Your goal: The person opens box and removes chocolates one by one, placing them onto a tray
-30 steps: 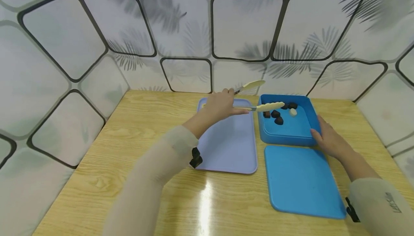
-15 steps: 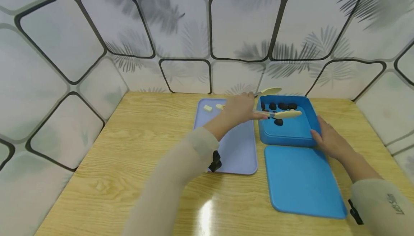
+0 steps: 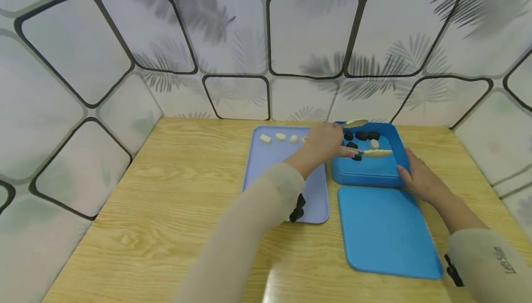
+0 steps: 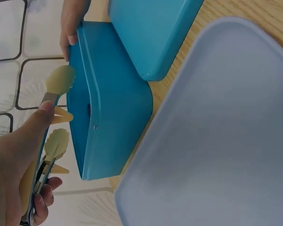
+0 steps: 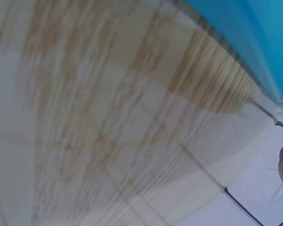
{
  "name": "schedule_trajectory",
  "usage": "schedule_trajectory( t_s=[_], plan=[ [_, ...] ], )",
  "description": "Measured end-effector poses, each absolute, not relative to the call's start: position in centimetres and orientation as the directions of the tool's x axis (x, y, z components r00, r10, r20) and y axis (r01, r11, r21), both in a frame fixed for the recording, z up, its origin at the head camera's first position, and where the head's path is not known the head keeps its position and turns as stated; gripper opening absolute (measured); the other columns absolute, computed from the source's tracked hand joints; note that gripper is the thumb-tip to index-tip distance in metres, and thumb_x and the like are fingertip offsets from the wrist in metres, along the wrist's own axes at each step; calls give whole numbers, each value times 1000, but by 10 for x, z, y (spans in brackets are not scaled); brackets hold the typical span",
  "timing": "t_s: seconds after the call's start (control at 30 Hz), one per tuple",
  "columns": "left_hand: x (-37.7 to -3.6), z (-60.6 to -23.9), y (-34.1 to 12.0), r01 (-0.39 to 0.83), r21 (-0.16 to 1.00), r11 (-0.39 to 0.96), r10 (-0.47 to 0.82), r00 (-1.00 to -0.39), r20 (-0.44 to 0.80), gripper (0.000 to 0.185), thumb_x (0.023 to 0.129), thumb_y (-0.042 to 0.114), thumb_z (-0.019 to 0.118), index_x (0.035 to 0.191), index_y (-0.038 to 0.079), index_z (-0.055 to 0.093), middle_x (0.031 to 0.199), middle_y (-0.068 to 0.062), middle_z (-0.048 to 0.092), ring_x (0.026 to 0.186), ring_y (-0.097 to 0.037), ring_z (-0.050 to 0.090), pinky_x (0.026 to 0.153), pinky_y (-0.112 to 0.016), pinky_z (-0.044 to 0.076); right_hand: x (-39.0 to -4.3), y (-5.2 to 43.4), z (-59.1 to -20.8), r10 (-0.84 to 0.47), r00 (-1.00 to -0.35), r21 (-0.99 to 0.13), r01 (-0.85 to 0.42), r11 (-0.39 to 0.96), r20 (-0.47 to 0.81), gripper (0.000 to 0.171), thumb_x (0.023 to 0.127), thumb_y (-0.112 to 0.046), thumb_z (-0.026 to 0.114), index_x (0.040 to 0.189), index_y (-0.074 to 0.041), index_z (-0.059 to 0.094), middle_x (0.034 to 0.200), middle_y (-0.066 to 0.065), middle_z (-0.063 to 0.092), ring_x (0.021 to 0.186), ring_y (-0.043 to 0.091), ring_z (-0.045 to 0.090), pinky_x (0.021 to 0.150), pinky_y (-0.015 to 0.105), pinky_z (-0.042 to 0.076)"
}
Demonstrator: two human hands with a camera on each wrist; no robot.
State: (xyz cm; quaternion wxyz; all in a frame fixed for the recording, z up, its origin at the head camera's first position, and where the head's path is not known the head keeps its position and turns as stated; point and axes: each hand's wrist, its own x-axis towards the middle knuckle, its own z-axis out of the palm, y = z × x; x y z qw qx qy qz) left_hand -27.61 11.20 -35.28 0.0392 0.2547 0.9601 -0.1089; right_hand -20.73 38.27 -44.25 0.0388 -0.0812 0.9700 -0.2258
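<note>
My left hand grips a pair of tongs with cream scalloped tips. The tips are spread apart over the blue box. In the left wrist view the tongs hold nothing between their tips. Inside the box lie several dark lumps and a white piece, which is near the lower tip. My right hand holds the box's right wall, thumb on the near side. Several pale pieces sit in a row along the far end of the lavender tray; my left hand hides part of that row.
A flat blue lid lies on the wooden table in front of the box. The tray stands directly left of box and lid. A patterned curtain rises behind the table's far edge.
My left hand has carried the tongs rightward from over the tray to over the box. More pale pieces on the tray have come into view. The right hand stays on the box.
</note>
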Motion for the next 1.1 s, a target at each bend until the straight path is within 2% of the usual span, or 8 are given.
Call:
schedule_trajectory(
  t_s=[0.1,0.23,0.37,0.43,0.5,0.6,0.83,1.1],
  plan=[
    [-277,-358,122,511,-209,834,489,-860,-148,83,81,78,39,134,15,51,124,2,58,99,-11,61,72,-28,53,-203,385,-445,-185,-981,-454,-142,880,-52,69,104,-33,27,145,11,-7,144,43,6,132,59,9,101,70,16],
    [-275,-359,136,536,-223,814,510,-844,-166,66,83,74,43,124,25,60,122,5,57,102,-10,58,76,-31,52,-195,387,-447,-188,-981,-449,-149,881,-42,69,104,-31,27,144,13,-5,144,44,7,132,60,9,101,70,15],
    [-272,-359,148,564,-264,782,541,-826,-161,53,85,71,44,115,31,63,107,8,59,86,-5,53,62,-28,48,-193,386,-444,-178,-984,-441,-150,885,-23,68,104,-30,28,144,15,-4,143,45,8,131,61,10,102,70,15],
    [-272,-361,150,563,-276,779,539,-826,-162,48,85,69,45,108,32,63,96,10,58,74,-4,46,53,-24,39,-195,385,-443,-173,-984,-442,-142,886,-31,68,104,-31,27,145,13,-4,143,44,7,131,60,10,101,70,15],
    [-272,-362,151,548,-280,788,521,-836,-170,43,85,68,46,101,32,62,88,10,55,68,-5,42,49,-25,32,-198,383,-443,-174,-984,-444,-135,886,-47,69,104,-32,27,145,11,-6,144,44,7,132,60,9,101,70,15],
    [-274,-366,151,537,-280,796,508,-844,-174,40,84,67,48,94,31,60,80,11,52,64,-5,41,48,-25,29,-201,382,-443,-179,-982,-444,-134,886,-60,69,103,-33,27,145,11,-6,144,44,6,132,60,9,101,70,15],
    [-279,-368,152,524,-277,806,505,-851,-141,40,83,68,48,93,31,60,84,12,57,66,-3,46,47,-25,33,-205,381,-435,-193,-981,-435,-161,886,-30,68,103,-31,27,145,13,-5,143,45,7,131,61,10,102,70,14],
    [-278,-372,154,513,-240,825,478,-858,-189,41,86,65,46,107,33,62,99,12,63,77,-4,54,61,-28,46,-206,380,-435,-175,-981,-440,-122,890,-82,69,104,-33,24,145,10,-9,143,45,5,131,61,7,101,70,15]
  ],
)
